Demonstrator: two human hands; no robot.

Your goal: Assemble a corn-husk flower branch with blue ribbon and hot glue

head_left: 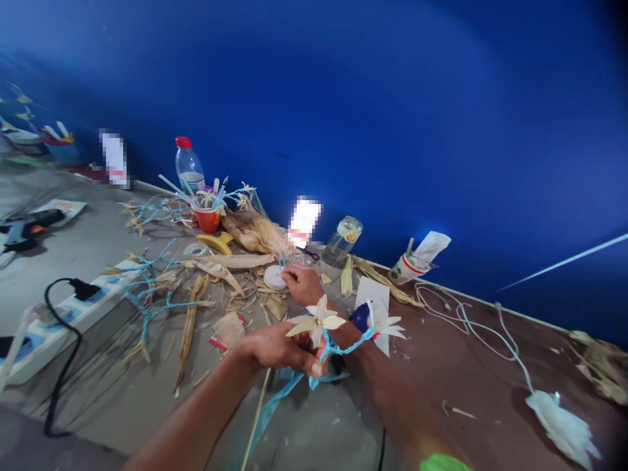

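My left hand (287, 350) is closed on the blue-wrapped stem (338, 350) of a handmade flower spray. One cream, pointed-petal flower (316, 320) stands just above my fingers, and a second flower (387, 326) sits at the end of a side branch to the right. Loose blue tape (275, 409) trails below this hand. My right hand (304, 286) reaches past it, farther from me, fingers drawn together at the edge of a white round disc (275, 277). Whatever lies between those fingertips is too small to make out.
Dry husk scraps (235, 291) and blue-wrapped branches (147, 307) litter the table's middle. A power strip (93, 314) and glue gun (24, 229) lie left. Against the blue wall stand a red cup (207, 220), a bottle (189, 163), a glass jar (342, 242) and a paper cup (407, 268).
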